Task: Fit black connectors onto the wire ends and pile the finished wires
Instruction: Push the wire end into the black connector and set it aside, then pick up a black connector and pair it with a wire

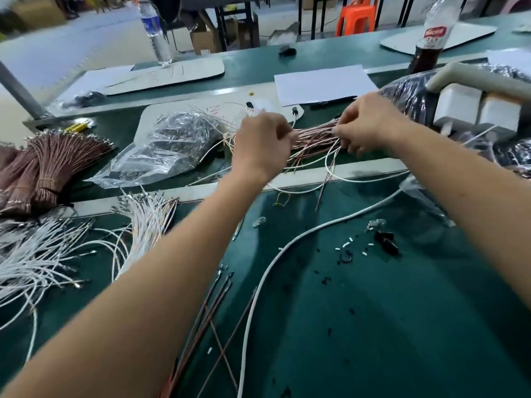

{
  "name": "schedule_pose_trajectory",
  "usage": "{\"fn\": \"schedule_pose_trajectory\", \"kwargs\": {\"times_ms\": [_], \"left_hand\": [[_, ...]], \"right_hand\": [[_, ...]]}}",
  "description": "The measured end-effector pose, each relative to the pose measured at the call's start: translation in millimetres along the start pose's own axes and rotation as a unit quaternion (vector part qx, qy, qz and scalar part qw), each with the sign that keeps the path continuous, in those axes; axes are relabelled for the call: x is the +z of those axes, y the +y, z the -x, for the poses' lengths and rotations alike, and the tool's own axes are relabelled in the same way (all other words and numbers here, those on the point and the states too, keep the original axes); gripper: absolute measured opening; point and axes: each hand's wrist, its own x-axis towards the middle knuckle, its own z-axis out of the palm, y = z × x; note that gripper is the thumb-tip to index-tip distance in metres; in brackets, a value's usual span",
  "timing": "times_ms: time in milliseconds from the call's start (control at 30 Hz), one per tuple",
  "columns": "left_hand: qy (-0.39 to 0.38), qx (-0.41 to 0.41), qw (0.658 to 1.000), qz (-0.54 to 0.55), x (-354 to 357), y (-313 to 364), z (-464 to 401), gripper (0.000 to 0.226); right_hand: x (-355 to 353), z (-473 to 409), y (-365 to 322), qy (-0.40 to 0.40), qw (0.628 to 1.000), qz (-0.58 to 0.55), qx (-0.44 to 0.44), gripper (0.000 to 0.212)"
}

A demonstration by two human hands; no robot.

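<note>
A green bench [359,326] carries the work. On its left lie tied brown bundles [43,165] and loose white wires [43,254]. A clear bag [161,150] and a pile of brown wires [313,139] lie further back. A white cable [287,248] crosses the near part, beside black scraps [385,242]. Paper [321,84] and two bottles [156,33] sit at the rear.

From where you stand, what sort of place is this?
Probably a small wire-harness assembly workshop. Both hands work a pile of brown and white wires on a green workbench, with tied bundles of brown wires and a clear bag of small parts beside it.
</note>
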Motion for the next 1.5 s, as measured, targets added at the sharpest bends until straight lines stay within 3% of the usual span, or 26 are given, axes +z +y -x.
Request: {"fn": "schedule_pose_trajectory", "kwargs": {"times_ms": [67, 133, 233, 333, 667, 767, 900, 1100, 1267, 1400, 1500], "left_hand": [[-0.027, 0.035, 0.998, 0.053, 5.5, 29.8, 33.7, 0.011], [-0.122, 0.083, 0.986, 0.074, 15.7, 54.7, 66.8, 0.007], [-0.250, 0.147, 0.957, 0.023, 31.8, 76.9, 101.7, 0.028], [-0.265, 0.162, 0.950, -0.025, 41.2, 85.2, 114.5, 0.037], [-0.162, 0.223, 0.961, -0.024, 40.8, 85.1, 149.2, 0.018], [-0.114, 0.168, 0.978, 0.043, 26.0, 76.0, 149.6, 0.012], [-0.024, 0.013, 0.990, 0.140, -7.0, 48.2, 152.5, 0.008], [0.173, -0.186, 0.940, 0.229, -55.2, -8.6, 173.7, 0.021], [0.266, -0.229, 0.918, 0.186, -82.8, -46.2, 183.4, 0.009], [0.295, -0.226, 0.911, 0.177, -85.7, -52.7, 188.6, 0.007], [0.310, -0.228, 0.906, 0.178, -84.4, -53.4, 189.4, 0.009]], "right_hand": [[-7.0, 27.0, -7.9, -0.033, 0.997, 0.067, -0.033, 0.014], [-17.6, 54.5, -10.4, -0.079, 0.988, 0.128, -0.034, 0.016], [-32.9, 94.3, -4.9, -0.173, 0.963, 0.207, -0.001, 0.018], [-38.1, 124.6, 7.3, -0.177, 0.964, 0.200, 0.019, 0.019], [-21.4, 167.2, 40.4, -0.065, 0.989, 0.130, 0.025, 0.024], [-16.1, 169.8, 40.5, -0.003, 0.992, 0.123, 0.009, 0.024], [17.0, 178.5, 9.2, 0.069, 0.989, 0.099, -0.080, 0.014], [95.9, 205.8, -62.5, -0.095, 0.964, 0.114, -0.221, 0.012], [128.5, 225.9, -99.3, -0.169, 0.950, 0.173, -0.198, 0.052], [137.6, 239.8, -113.1, -0.202, 0.919, 0.264, -0.213, 0.036], [134.5, 241.8, -116.9, -0.229, 0.922, 0.250, -0.189, 0.027]]}}
